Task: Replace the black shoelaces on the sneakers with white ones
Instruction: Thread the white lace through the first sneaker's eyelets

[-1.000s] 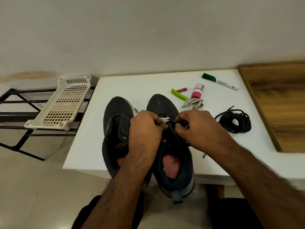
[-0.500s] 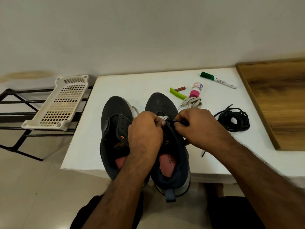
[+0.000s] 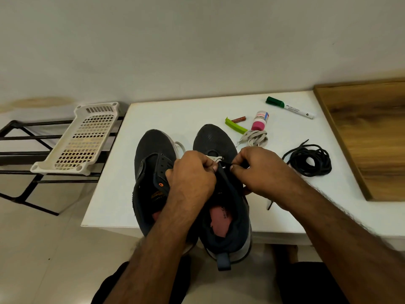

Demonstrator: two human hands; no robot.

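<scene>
Pinching away at the throat of the right sneaker point(image 3: 221, 207), both hands are bunched close together over its eyelets. Left hand point(image 3: 192, 176) is curled tight on the shoe's inner edge, fingers folded in, and right hand point(image 3: 258, 170) has thumb and forefinger nipped on a black lace point(image 3: 225, 165) right where it crosses the tongue. A tail of that black lace trails out from under the right wrist onto the white table point(image 3: 166, 115). Just above the knuckles, a bit of white lace point(image 3: 215, 159) shows at the lowest eyelets of this shoe.

Alongside, touching it, sits the left sneaker point(image 3: 153, 163), its eyelets bare of any black lace, a loop of white peeking out at its far side. Both heels hang over the near table edge.

Further back, a bundle of white laces point(image 3: 255, 138) lies just beside a small pink-capped bottle point(image 3: 259, 122), with a green clip point(image 3: 235, 127) and a little red stick point(image 3: 238, 119) near. Off to the right, a coiled black shoelace point(image 3: 311, 160) lies well clear of the shoes, a green-capped marker point(image 3: 289, 107) beyond it. A wooden board point(image 3: 368, 137) is at the far right, and a white plastic tray point(image 3: 85, 139) rests on a black rack point(image 3: 19, 150) to the left
</scene>
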